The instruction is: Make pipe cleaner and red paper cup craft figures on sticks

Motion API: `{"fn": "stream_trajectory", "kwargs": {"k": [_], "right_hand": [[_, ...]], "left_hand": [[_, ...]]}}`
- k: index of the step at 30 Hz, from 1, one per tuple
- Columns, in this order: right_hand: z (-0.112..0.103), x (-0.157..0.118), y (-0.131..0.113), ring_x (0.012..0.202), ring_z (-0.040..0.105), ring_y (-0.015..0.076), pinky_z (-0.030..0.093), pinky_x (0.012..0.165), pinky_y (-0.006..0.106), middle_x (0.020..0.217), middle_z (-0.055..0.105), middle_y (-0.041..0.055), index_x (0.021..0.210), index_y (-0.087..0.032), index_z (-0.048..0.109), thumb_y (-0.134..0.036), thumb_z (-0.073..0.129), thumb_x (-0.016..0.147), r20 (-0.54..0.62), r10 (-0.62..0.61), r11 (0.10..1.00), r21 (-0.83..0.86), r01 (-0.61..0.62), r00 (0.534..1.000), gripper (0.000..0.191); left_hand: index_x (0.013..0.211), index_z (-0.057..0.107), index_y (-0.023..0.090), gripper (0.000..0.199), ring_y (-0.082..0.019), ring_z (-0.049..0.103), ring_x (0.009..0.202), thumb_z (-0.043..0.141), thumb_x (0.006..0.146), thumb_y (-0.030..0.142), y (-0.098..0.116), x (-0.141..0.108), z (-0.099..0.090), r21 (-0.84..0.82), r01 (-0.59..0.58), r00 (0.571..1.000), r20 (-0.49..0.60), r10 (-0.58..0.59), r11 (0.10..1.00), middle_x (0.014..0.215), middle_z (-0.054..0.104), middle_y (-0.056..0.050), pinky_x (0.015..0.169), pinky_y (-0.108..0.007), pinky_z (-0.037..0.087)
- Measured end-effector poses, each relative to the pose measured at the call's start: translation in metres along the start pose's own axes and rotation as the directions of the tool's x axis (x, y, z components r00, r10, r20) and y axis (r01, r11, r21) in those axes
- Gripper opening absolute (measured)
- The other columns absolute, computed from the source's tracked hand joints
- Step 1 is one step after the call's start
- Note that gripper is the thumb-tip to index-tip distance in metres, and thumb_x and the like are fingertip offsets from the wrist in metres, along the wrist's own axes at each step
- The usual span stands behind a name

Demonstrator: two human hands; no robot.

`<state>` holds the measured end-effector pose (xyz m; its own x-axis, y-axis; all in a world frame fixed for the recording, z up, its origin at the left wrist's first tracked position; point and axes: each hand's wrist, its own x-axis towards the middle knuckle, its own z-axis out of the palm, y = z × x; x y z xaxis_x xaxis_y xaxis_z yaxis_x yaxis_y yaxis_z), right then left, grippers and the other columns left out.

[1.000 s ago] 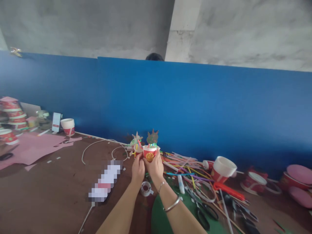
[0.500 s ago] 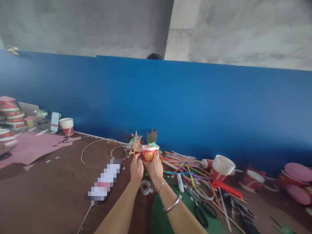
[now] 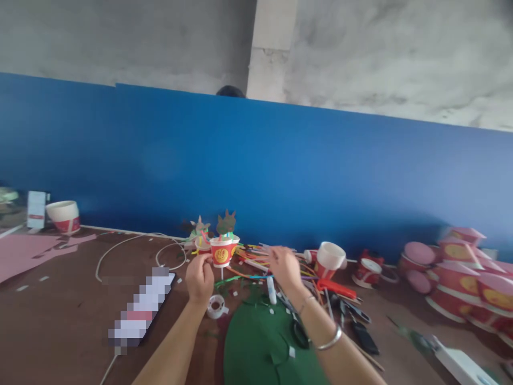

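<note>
Faced a blue board [image 3: 256,166] behind a brown table [image 3: 72,321], with the right hand [image 3: 285,267] bent over the strips [image 3: 256,264], well right of the cup, and the left hand [image 3: 200,279] far nearer, fingers curled in at its near left side. Could not tell a pinch from a mere touch on the left, nor a full grip from an unloaded one on the right. Found the cup [image 3: 222,253] just beyond the left fingertips, upright, red, white-rimmed, with a dark, eared cut-out [image 3: 226,223] above and a yellow emblem in front.
</note>
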<state>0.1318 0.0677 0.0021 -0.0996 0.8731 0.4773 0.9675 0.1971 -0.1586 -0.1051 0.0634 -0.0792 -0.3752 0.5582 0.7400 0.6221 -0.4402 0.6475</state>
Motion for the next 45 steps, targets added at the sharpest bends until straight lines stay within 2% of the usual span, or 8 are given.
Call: {"fn": "stream_trajectory", "kwargs": {"k": [8, 22, 28, 30, 33, 37, 41, 45], "right_hand": [[-0.073, 0.010, 0.132, 0.086, 0.066, 0.0278, 0.043, 0.069, 0.032, 0.091, 0.069, 0.0193, 0.088, -0.010, 0.070, -0.021, 0.037, 0.092, 0.115, 0.264, 0.926, -0.307, -0.219, 0.958, 0.035], [-0.081, 0.023, 0.143, 0.083, 0.068, 0.0224, 0.042, 0.069, 0.026, 0.086, 0.071, 0.0152, 0.091, -0.011, 0.066, -0.004, 0.050, 0.079, 0.419, 0.054, 0.911, -0.392, 0.127, 0.907, 0.022], [-0.092, 0.028, 0.143, 0.077, 0.068, 0.0213, 0.043, 0.064, 0.026, 0.084, 0.071, 0.0126, 0.099, -0.014, 0.065, -0.010, 0.049, 0.082, 0.241, 0.116, 0.911, -0.413, -0.006, 0.964, 0.023], [-0.102, 0.028, 0.139, 0.078, 0.066, 0.0219, 0.043, 0.063, 0.027, 0.086, 0.070, 0.0132, 0.096, -0.014, 0.065, -0.016, 0.043, 0.087, 0.132, 0.147, 0.909, -0.409, -0.081, 0.980, 0.024], [-0.113, 0.023, 0.125, 0.093, 0.062, 0.0235, 0.043, 0.071, 0.029, 0.099, 0.068, 0.0146, 0.096, -0.014, 0.064, -0.023, 0.032, 0.093, -0.052, 0.142, 0.915, -0.375, -0.151, 0.988, 0.033], [-0.108, 0.002, 0.094, 0.082, 0.061, 0.0206, 0.044, 0.074, 0.029, 0.086, 0.069, 0.0082, 0.086, -0.017, 0.065, -0.028, 0.043, 0.088, -0.335, -0.019, 1.000, 0.016, 0.026, 0.942, 0.024], [-0.082, -0.029, 0.051, 0.073, 0.061, 0.0183, 0.045, 0.070, 0.028, 0.078, 0.069, 0.0051, 0.079, -0.019, 0.068, -0.025, 0.050, 0.085, -0.232, -0.087, 0.923, 0.347, 0.166, 0.969, 0.020], [-0.054, -0.055, 0.024, 0.076, 0.061, 0.0174, 0.046, 0.071, 0.027, 0.084, 0.069, 0.0056, 0.086, -0.020, 0.070, -0.023, 0.049, 0.085, -0.041, -0.236, 0.812, 0.540, 0.220, 0.971, 0.021]], "left_hand": [[0.084, 0.061, 0.018, 0.024, -0.020, 0.061, 0.075, 0.039, 0.081, 0.010, 0.042, -0.003, 0.006, -0.012, -0.341, 0.929, 0.149, 0.339, 0.940, 0.075, 0.067, -0.005, 0.072, -0.033, 0.043], [0.087, 0.061, 0.019, 0.027, -0.018, 0.064, 0.076, 0.037, 0.081, 0.008, 0.106, -0.049, 0.033, -0.126, -0.258, 0.817, 0.501, 0.286, 0.958, 0.078, 0.068, -0.004, 0.073, -0.031, 0.049], [0.141, 0.032, 0.027, 0.063, -0.029, 0.035, 0.134, 0.053, 0.085, 0.047, 0.141, -0.100, 0.007, -0.475, -0.362, 0.127, 0.827, 0.547, 0.802, 0.148, 0.036, -0.008, 0.109, -0.048, 0.029], [0.143, 0.028, 0.028, 0.064, -0.030, 0.027, 0.138, 0.047, 0.087, 0.052, 0.140, -0.106, 0.004, -0.475, -0.390, 0.037, 0.848, 0.529, 0.789, 0.150, 0.032, -0.008, 0.111, -0.051, 0.025], [0.140, 0.035, 0.028, 0.053, -0.027, 0.026, 0.138, 0.048, 0.090, 0.039, 0.127, -0.100, 0.010, -0.432, -0.507, 0.100, 0.830, 0.549, 0.745, 0.148, 0.036, -0.007, 0.112, -0.052, 0.020], [0.120, 0.055, 0.024, 0.039, -0.025, 0.038, 0.132, 0.046, 0.085, 0.009, 0.106, -0.078, 0.017, -0.310, -0.616, 0.359, 0.709, 0.608, 0.725, 0.140, 0.047, -0.008, 0.110, -0.047, 0.029], [0.133, 0.038, 0.015, 0.054, -0.029, 0.042, 0.127, 0.056, 0.083, 0.022, 0.104, -0.068, 0.019, -0.230, -0.303, 0.810, 0.449, 0.377, 0.925, 0.134, 0.046, -0.019, 0.103, -0.048, 0.037], [0.133, 0.034, 0.015, 0.075, -0.032, 0.048, 0.122, 0.071, 0.069, 0.030, 0.114, -0.070, 0.034, -0.290, 0.125, 0.830, 0.554, 0.060, 0.949, 0.131, 0.049, -0.019, 0.099, -0.047, 0.040]]}}
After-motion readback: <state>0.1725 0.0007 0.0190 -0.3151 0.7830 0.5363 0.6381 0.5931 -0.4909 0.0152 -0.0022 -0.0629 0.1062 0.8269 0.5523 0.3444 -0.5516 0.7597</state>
